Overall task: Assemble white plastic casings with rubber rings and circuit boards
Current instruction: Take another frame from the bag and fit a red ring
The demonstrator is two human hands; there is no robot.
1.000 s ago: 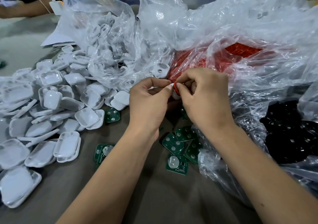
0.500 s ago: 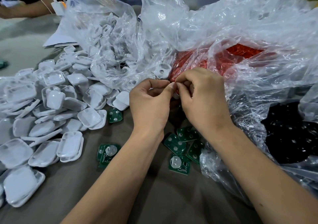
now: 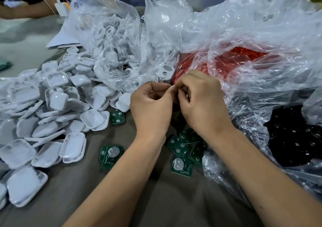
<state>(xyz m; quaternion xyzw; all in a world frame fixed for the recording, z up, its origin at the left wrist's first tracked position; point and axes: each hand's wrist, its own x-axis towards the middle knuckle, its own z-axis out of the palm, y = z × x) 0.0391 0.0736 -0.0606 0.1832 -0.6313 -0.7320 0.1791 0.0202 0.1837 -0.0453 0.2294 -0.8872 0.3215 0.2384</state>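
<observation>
Red rings (image 3: 242, 59) lie bagged just behind both hands; left hand (image 3: 151, 108) and right hand (image 3: 202, 103) pinch together on something hidden, probably seating a ring. Casings (image 3: 55, 101) and boards (image 3: 181, 148) wait on the desk (image 3: 156, 200).

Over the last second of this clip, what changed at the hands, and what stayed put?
The red ring seen a second ago between the thumbs is now hidden: the left hand and right hand have closed tighter together, fingertips meeting, in the same spot. The white casings, green circuit boards and plastic bags lie unmoved.
</observation>
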